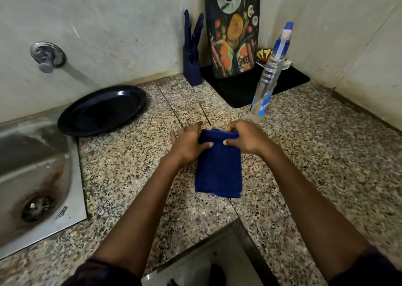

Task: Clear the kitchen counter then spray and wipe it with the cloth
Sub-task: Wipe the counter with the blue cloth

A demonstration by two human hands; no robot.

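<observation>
both hands, the left hand (188, 143) and right hand (244, 138), pinch a folded blue cloth (218, 168) with curled fingers, over the speckled desk (130, 172). a spray bottle (269, 77) stands just beyond the right fingers, a black plate (102, 109) beyond the left. clearing looks unfinished; spraying and wiping seem still ahead.

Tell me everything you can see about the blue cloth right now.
The blue cloth is dark, ribbed fabric, folded into an upright rectangle lying flat on the speckled granite counter. The left hand and right hand pinch its far edge, thumbs on top. The spray bottle stands beyond it, apart.
</observation>
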